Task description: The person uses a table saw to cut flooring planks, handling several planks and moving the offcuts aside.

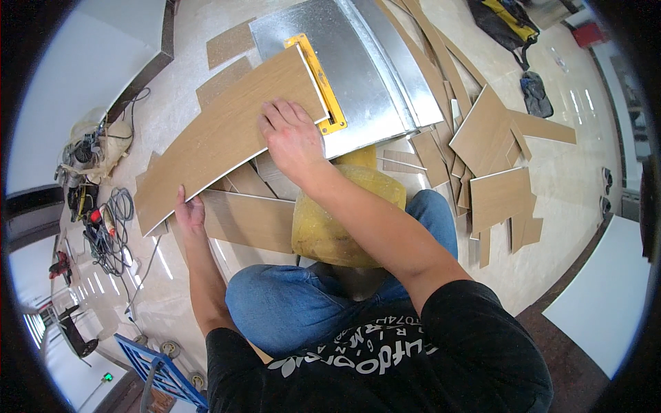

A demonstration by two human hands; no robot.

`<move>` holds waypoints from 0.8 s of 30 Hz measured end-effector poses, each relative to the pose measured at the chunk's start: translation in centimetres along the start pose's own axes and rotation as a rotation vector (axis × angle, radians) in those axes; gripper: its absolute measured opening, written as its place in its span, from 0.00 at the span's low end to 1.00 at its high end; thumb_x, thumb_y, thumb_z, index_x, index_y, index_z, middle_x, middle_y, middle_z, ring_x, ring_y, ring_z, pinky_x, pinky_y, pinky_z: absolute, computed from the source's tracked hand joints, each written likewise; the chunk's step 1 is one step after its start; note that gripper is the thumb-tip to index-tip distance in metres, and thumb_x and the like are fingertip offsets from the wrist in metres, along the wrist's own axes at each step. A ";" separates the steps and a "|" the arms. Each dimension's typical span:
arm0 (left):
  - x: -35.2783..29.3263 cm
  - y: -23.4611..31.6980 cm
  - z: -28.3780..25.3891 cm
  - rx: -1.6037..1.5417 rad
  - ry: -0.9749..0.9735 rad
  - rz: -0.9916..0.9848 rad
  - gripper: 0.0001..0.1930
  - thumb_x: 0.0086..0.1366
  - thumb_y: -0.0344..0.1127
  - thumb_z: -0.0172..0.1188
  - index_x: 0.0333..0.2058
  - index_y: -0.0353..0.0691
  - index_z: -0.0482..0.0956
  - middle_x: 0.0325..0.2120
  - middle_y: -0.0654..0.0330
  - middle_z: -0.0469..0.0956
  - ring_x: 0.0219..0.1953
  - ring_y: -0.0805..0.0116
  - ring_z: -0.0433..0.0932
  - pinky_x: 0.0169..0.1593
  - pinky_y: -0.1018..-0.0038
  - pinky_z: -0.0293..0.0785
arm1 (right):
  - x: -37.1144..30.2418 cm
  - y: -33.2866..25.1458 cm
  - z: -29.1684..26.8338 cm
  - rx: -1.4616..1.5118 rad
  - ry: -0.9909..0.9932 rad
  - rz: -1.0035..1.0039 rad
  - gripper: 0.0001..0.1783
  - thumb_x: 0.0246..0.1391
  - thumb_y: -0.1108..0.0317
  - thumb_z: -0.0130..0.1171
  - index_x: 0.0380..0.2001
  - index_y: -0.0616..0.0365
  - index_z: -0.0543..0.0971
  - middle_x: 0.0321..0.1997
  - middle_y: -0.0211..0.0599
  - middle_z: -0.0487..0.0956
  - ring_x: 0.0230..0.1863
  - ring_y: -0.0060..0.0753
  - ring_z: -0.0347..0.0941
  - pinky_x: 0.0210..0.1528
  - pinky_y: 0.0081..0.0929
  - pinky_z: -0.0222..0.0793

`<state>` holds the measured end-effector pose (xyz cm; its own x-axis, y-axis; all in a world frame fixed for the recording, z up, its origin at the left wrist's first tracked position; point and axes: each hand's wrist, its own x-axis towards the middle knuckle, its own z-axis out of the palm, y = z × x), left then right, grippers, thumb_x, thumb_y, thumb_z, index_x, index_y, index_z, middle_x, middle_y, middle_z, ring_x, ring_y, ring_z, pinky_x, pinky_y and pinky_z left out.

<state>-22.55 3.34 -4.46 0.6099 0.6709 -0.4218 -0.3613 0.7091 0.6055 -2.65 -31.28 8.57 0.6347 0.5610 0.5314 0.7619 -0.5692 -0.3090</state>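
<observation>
A long wood-look floor plank [227, 117] with white cut edges lies slanting across the view, its right end on a metal saw table [372, 82]. That end meets a yellow slotted insert plate [335, 113] set in the metal; whether a blade stands there is hidden. My right hand [292, 134] rests on top of the plank near this end, fingers laid on its surface. Near the plank's lower left end, my left hand [190, 212] grips the near edge, thumb upward, with some fingers hidden underneath. Between my knees is a worn yellow machine housing [354, 213].
Plank offcuts [499, 199] lie piled on the right, and another plank [251, 220] lies under the held one. Tangled cables [110, 224] and power tools [89, 151] are at the left. A blue cart [155, 368] stands lower left; a black-and-yellow bag [506, 24] lies far right.
</observation>
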 end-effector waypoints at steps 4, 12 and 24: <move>0.0 0.0 -0.3 -0.010 -0.007 -0.017 0.17 0.68 0.26 0.55 0.54 0.31 0.70 0.51 0.49 0.76 0.51 0.56 0.78 0.52 0.65 0.82 | -0.1 -0.1 -0.3 0.012 0.001 0.002 0.19 0.49 0.68 0.53 0.43 0.65 0.80 0.52 0.44 0.77 0.61 0.44 0.66 0.67 0.38 0.57; -1.5 -0.1 0.8 -0.011 0.006 -0.023 0.17 0.65 0.26 0.59 0.52 0.33 0.72 0.48 0.51 0.78 0.49 0.57 0.79 0.51 0.67 0.82 | -0.5 -0.2 -0.2 0.021 -0.006 0.007 0.19 0.49 0.67 0.53 0.44 0.64 0.80 0.54 0.44 0.76 0.61 0.45 0.67 0.68 0.39 0.56; -1.2 -0.3 1.0 -0.041 0.019 -0.012 0.16 0.68 0.26 0.54 0.54 0.30 0.69 0.51 0.50 0.76 0.52 0.57 0.77 0.53 0.65 0.81 | -0.1 -0.3 -0.6 -0.014 -0.060 -0.007 0.19 0.50 0.68 0.52 0.44 0.64 0.80 0.54 0.46 0.76 0.61 0.45 0.67 0.67 0.39 0.57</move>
<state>-22.48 2.08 -3.50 0.6012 0.6657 -0.4420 -0.3825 0.7254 0.5723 -3.00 -31.49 9.09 0.6363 0.6000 0.4849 0.7647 -0.5731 -0.2946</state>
